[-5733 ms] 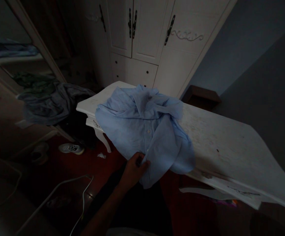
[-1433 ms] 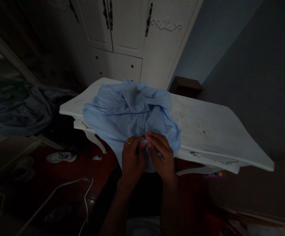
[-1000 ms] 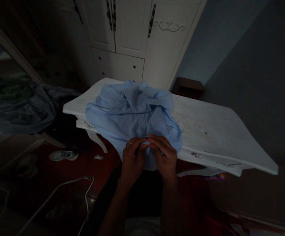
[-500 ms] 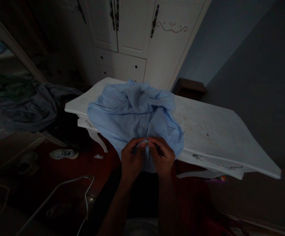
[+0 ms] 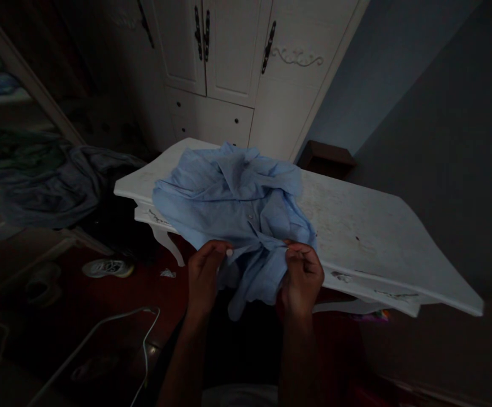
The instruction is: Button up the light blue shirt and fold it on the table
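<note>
A light blue button-up shirt [image 5: 212, 209] lies rumpled on the white table [image 5: 351, 220], its collar toward the far edge and its lower part hanging over the near edge. My left hand [image 5: 207, 271] pinches one front edge of the shirt between thumb and fingers. The other front edge is pinched in my right hand [image 5: 303, 274], held apart from the left. Between the hands the fabric is parted and droops in folds below the table's edge. A small button [image 5: 250, 217] shows on the front, above my hands.
A white wardrobe [image 5: 229, 68] with dark handles stands behind the table. Grey and green clothes [image 5: 55, 181] are heaped at the left. On the red floor lie a shoe [image 5: 108, 268] and a white cable [image 5: 97, 328]. A brown box-like piece [image 5: 328, 160] sits behind the table.
My hands were together at the middle of the shirt front. They have moved apart, left and right, each drawing a front edge outward, so the lower front has parted.
</note>
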A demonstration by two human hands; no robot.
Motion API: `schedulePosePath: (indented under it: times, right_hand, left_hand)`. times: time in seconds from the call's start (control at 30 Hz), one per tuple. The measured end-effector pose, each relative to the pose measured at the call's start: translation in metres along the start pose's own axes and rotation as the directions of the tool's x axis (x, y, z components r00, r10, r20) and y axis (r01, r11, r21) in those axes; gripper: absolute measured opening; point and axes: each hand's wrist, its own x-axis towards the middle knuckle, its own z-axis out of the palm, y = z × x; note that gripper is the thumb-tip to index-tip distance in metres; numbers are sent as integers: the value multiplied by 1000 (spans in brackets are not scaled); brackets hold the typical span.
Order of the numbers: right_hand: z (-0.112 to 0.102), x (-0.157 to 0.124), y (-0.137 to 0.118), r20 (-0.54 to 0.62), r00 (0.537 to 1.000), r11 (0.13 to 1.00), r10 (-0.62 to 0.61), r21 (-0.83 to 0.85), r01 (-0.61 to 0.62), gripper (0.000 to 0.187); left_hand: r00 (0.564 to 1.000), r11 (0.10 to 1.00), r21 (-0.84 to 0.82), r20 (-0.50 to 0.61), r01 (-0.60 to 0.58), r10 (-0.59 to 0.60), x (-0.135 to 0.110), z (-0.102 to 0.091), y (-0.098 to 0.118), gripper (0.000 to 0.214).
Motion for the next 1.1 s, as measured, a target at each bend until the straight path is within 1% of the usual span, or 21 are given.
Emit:
schedulePosePath:
  times: [0.07,0.17,0.2,0.3,0.43,0.53,0.6,0.63,0.67,0.73,0.8,0.83,0.87,0.93,1.0,1.1]
  right_hand:
    - [2,0,-3,30,998,998,56,36,-57,10]
    - [6,-1,-8,126,984,989,123,66,-132,11]
    - [7,-1,-9,163,977,985,137,77,-152,12]
    - [6,-1,-9,229,959,972,170,120,-201,12]
    - [1,1,-5,232,957,967,175,142,-211,11]
    - [-4,2,-6,248,960,988,132,51,-149,10]
    - [-8,1,-12,279,958,996,74,-72,-56,8]
    - [-9,-1,-16,304,952,990,34,-142,10,13]
    - [-11,-2,-22,337,941,975,-8,-204,82,21]
    - [-11,-6,-32,424,902,935,-85,-279,219,35]
    - [-8,-6,-39,498,858,902,-129,-300,310,40]
    - [-5,-5,-41,513,847,890,-138,-312,334,40]
    - [-2,-4,-41,513,847,878,-137,-333,344,39]
    - [4,1,-38,487,866,859,-110,-391,329,36]
    - [8,5,-33,453,890,857,-63,-432,280,28]
    - [11,10,-26,438,899,870,2,-445,215,18]
  left_hand:
    - [997,993,105,56,-57,51,-1,1,6,32]
    - [987,940,300,79,-160,142,-4,12,11,21]
    - [981,917,348,83,-193,175,-6,17,10,21]
    - [958,870,401,110,-287,265,-7,31,2,24]
    - [929,832,420,87,-361,360,-5,41,-12,14]
    - [912,807,446,60,-387,405,-2,42,-16,12]
    - [905,793,464,47,-395,424,-1,41,-15,12]
    - [900,785,472,42,-401,435,-1,40,-14,12]
    - [894,776,479,42,-410,446,-1,40,-13,11]
    - [881,761,484,47,-432,470,-1,40,-11,11]
    - [871,751,480,60,-453,487,-1,41,-12,11]
    - [867,747,476,71,-463,493,-2,41,-13,12]
    - [862,743,472,81,-475,500,-2,41,-13,13]
    - [851,732,466,96,-497,516,-3,42,-15,15]
    - [845,722,469,111,-509,523,-3,41,-17,16]
    - [851,720,473,144,-508,505,-2,42,-18,17]
